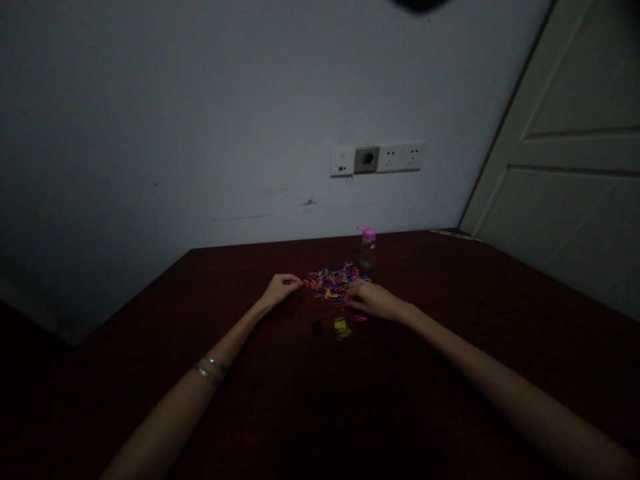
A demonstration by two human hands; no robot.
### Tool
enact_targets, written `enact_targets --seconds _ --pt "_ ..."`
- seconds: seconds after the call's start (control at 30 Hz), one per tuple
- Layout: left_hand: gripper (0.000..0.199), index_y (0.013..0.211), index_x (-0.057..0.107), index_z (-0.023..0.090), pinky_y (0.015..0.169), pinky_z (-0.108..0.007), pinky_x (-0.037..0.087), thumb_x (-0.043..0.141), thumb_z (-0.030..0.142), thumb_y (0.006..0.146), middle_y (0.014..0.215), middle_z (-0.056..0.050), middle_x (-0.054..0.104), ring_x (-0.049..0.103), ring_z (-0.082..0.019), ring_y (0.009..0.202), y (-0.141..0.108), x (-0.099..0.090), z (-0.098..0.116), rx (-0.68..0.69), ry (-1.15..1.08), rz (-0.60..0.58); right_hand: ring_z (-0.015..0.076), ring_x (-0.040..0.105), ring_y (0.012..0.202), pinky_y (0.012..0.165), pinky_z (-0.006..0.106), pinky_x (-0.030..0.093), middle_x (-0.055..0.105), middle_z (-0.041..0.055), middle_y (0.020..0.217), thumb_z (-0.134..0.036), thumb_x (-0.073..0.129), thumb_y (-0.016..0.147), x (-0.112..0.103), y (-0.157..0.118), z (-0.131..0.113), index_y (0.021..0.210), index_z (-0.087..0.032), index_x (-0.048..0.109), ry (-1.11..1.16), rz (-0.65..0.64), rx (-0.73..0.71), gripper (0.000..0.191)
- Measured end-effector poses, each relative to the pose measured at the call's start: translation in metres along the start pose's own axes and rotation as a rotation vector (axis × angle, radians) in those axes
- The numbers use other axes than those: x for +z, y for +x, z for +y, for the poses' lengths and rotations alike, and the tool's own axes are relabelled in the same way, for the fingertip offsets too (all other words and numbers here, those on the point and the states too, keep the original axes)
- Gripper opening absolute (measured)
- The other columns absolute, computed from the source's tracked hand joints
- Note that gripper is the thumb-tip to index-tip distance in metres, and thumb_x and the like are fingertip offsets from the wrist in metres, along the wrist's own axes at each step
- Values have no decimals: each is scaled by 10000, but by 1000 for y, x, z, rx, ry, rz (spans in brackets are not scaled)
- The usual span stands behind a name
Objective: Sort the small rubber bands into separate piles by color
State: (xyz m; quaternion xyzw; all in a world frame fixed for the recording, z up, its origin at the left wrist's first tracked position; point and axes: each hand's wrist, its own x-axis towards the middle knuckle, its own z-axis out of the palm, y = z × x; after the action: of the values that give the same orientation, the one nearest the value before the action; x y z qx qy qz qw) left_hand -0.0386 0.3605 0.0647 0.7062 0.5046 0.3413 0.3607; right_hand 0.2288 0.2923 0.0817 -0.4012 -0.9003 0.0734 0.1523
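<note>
A spread heap of small multicoloured bands (333, 283) lies on the dark red table (240, 267). At the heap's left edge is my left hand (283, 288), its fingers pressed together on something too small to make out. My right hand (367, 298) is at the heap's right front edge with its fingers curled together; what they hold, if anything, is hidden. Nearer to me lie a small yellow pile (342, 328), a few pink bands (360, 318) and a dark pile (318, 327) that is hard to see.
Behind the heap stands a clear bottle with a pink cap (369, 248). Sockets and switches (378, 159) are on the wall past the table's back edge. A pale panelled door (575, 147) rises at the right.
</note>
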Motion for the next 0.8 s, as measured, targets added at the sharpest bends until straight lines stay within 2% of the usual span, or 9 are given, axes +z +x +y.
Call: enact_targets --seconds 0.47,0.8 --pt "246 741 645 99 462 -184 304 582 322 658 524 9 539 420 -73 480 -1 1 -1 10 8 -13 151 492 783 677 269 424 510 74 888 -261 316 892 -2 -6 -12 865 -162 528 -109 22 -32 235" --pt "232 754 655 108 470 -183 324 575 301 654 555 -5 564 456 -88 513 0 1 -4 2 29 -20 137 498 729 644 263 421 513 56 878 -252 386 853 -24 -25 -5 844 -180 515 29 -30 11 148"
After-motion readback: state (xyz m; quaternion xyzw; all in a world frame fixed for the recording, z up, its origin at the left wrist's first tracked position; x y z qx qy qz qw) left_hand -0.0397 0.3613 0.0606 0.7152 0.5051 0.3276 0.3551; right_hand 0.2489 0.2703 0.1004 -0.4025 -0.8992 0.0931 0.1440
